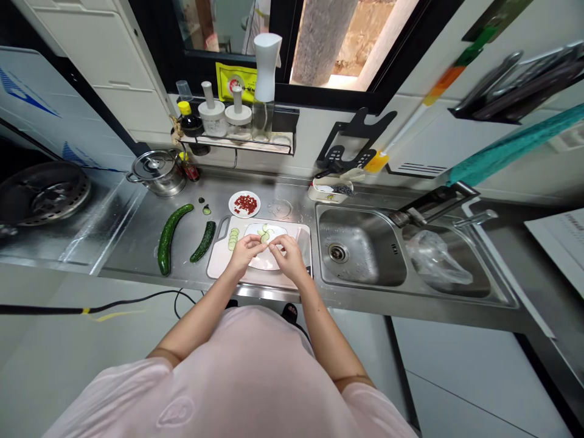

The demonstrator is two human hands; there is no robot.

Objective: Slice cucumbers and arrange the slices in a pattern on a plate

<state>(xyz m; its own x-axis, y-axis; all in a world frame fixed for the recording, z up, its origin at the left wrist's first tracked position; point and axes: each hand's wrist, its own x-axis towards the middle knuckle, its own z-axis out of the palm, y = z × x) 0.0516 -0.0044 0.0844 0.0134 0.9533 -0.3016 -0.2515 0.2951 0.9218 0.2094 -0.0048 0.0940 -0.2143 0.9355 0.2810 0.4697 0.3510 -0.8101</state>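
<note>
Thin, pale-green cucumber slices (265, 230) lie on a smooth white plate (264, 264); the plate sits on a flat, round-cornered cutting board (221, 255); left hand (246, 250) and right hand (289, 254) meet at the slices' near edge, fingers bent; whether either grips a slice cannot be told; a bumpy, dark-green cucumber piece (203, 241) lies left of the board.

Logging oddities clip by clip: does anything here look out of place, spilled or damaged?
Nothing looks damaged, but a crumpled clear plastic bag lies in the right-hand sink basin like stray packaging, and small cucumber scraps sit on the counter past the far left corner of the cutting board.
</note>
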